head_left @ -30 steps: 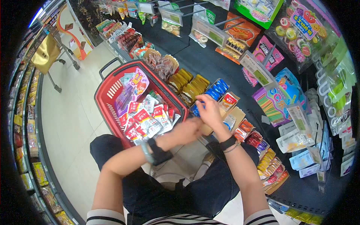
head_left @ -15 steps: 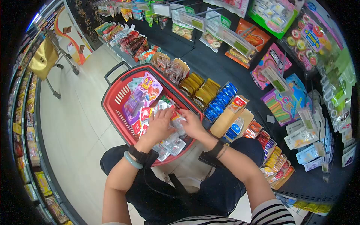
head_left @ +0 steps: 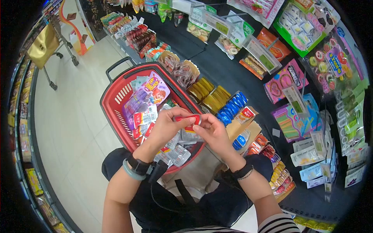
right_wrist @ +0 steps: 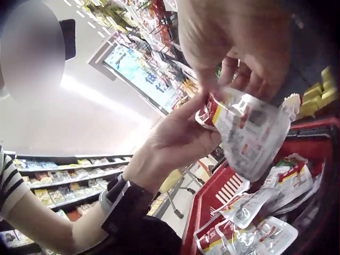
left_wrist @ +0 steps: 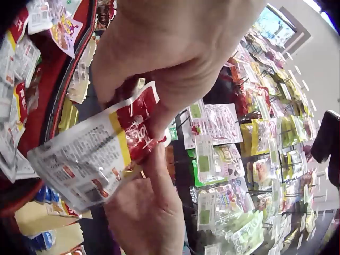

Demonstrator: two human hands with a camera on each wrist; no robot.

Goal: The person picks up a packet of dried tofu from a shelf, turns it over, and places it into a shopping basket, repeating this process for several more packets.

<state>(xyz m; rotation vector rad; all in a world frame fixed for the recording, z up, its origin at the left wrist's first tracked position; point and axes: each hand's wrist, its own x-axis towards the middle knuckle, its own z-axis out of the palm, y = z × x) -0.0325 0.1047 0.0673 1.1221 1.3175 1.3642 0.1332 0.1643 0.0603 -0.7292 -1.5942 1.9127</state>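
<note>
We see a black shelf running alongside the person; since the right arm works close to it, a careless elbow could, we judge, brush the small boxes on its edge.

Next in size is the red basket, beside the shelf and just in front of the knees. A knee knocking it could shift it, and we cannot tell what it rests on. In it lie a purple bag towards the handle end and a loose heap of red-and-white packets, some showing silvery backs. The heap is uneven, so we think one could slide if pushed.

Along the shelf edge, open cardboard boxes hold rows of gold packets and blue packets; a part-filled box stands nearby.

The left hand and right hand are close together, both pinching the red end of one packet, held up over the basket's shelf side with its pale printed end hanging free. We would watch that pinch: the foil looks slick, so a loosened thumb could drop it, and pulling the hands apart could tear it. Whether it is sealed, we cannot tell.
</note>
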